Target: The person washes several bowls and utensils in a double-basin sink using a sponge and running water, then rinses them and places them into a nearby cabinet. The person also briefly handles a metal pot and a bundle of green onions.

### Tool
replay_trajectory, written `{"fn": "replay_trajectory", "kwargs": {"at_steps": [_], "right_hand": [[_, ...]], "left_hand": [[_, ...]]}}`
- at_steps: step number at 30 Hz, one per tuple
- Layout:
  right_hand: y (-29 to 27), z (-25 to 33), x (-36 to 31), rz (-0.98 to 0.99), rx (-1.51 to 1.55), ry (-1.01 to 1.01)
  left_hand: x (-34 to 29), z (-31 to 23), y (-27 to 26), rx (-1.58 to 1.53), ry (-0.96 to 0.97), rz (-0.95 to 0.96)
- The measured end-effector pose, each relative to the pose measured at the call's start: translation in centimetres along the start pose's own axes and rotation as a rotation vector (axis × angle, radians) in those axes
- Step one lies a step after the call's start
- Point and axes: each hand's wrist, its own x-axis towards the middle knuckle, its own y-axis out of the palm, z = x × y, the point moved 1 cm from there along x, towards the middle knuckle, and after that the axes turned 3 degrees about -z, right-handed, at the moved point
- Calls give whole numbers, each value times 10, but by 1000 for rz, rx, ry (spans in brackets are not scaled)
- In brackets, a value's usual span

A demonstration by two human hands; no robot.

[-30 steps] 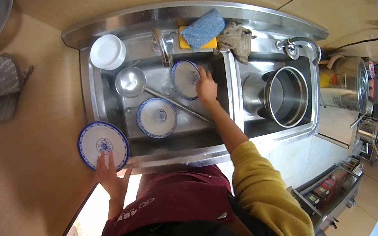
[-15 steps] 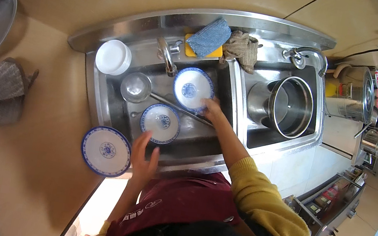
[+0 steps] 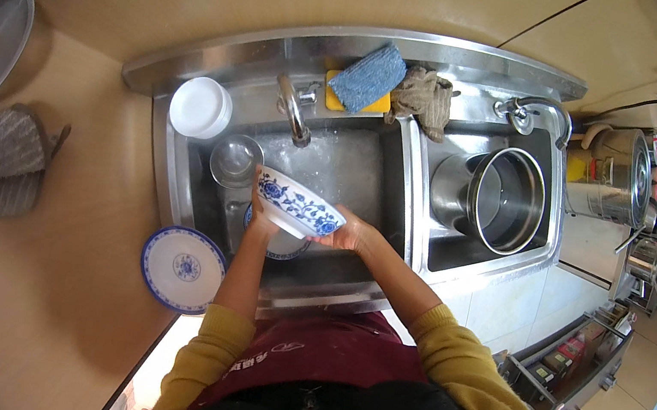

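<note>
A white bowl with blue flowers (image 3: pixel 298 204) is tilted on its side above the left sink basin (image 3: pixel 392 159), its patterned outside showing. My left hand (image 3: pixel 262 213) is closed on one end of it and my right hand (image 3: pixel 347 232) grips the other. Under it, a second blue-and-white bowl (image 3: pixel 287 247) lies in the basin, mostly hidden. Beside my left hand is the round cup of a metal ladle (image 3: pixel 236 161); its handle is out of sight behind the raised bowl. A blue-rimmed dish (image 3: pixel 183 269) rests at the sink's near left corner.
White bowls (image 3: pixel 200 107) are stacked at the far left corner, near a curved faucet (image 3: pixel 295 117). A blue cloth (image 3: pixel 367 77) on a yellow sponge (image 3: pixel 333 101) and a brown rag (image 3: pixel 424 101) lie behind. The right basin holds a steel pot (image 3: pixel 507 200) beneath another faucet (image 3: pixel 549 110).
My right hand has lifted the bowl off the basin and tipped it over toward the left. My left hand has moved up from the near edge and taken hold of it.
</note>
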Motion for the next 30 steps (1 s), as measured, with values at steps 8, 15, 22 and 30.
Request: {"fn": "replay_trajectory", "kwargs": {"at_steps": [8,15,22,30], "right_hand": [[-75,41,88,-948,-437,-915],[29,43,43,225,163,-685],[107,53,5,-756,-1406,-1353],[49,82,19,-460,-175,-706]], "left_hand": [[-25,-12,45,267,482,-864],[-12,-23,39,607,612,-1014],[4,11,42,723,735,-863],[7,1,32,296,494,-837]]}}
